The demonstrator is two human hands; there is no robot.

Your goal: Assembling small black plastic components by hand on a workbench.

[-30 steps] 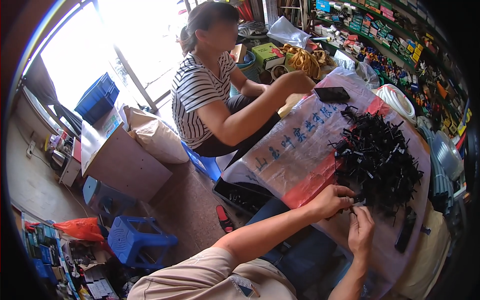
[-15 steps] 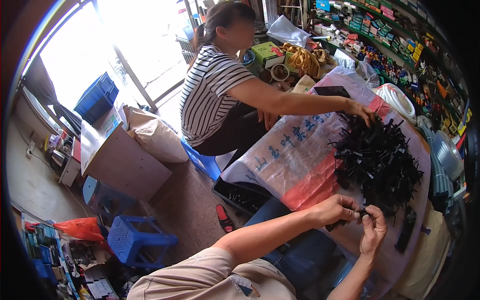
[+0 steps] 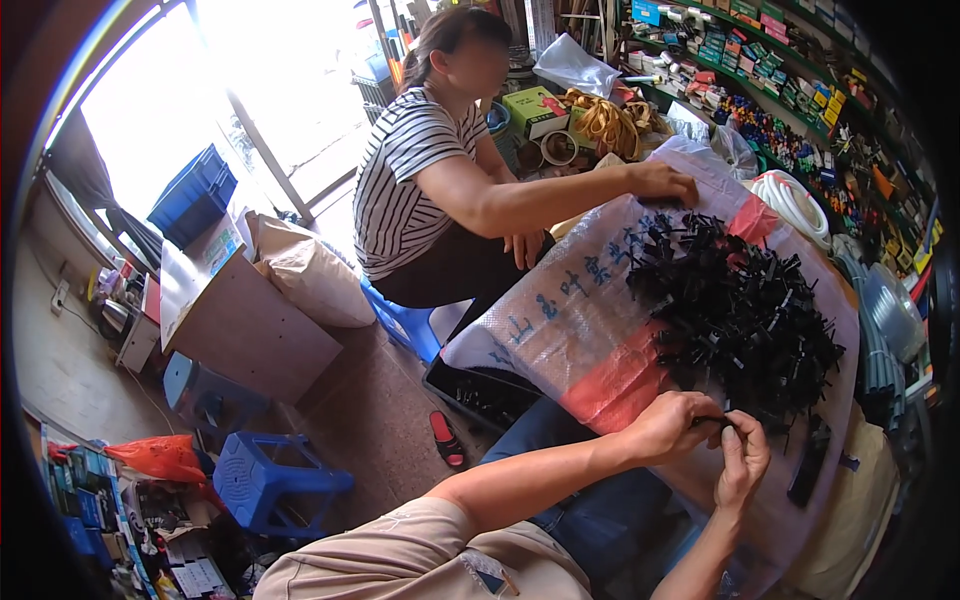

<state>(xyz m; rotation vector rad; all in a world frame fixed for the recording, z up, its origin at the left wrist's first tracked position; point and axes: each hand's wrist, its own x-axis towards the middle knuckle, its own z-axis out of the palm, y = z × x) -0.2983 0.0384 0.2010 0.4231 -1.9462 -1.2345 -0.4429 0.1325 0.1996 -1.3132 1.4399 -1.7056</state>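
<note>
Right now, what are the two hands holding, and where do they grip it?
A small black plastic part, pinched between the fingers of the left hand and right hand. Which part of it they grip cannot be told.

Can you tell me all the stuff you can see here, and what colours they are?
black plastic parts: a big heap, black, on the woven sheet
woven sheet: one, white with red bands, covering the table
small black part: one, black, pinched between both hands
co-worker: one person, striped shirt, sitting on a blue stool and reaching to the heap
plastic stool: one, blue, on the floor at lower left
blue crate: one, blue, on the cardboard box by the window
coiled hose: one, white, right of the heap
shelves of goods: many small boxes, mixed colours, along the right wall
left hand: holds the small part
right hand: holds the same part
</note>
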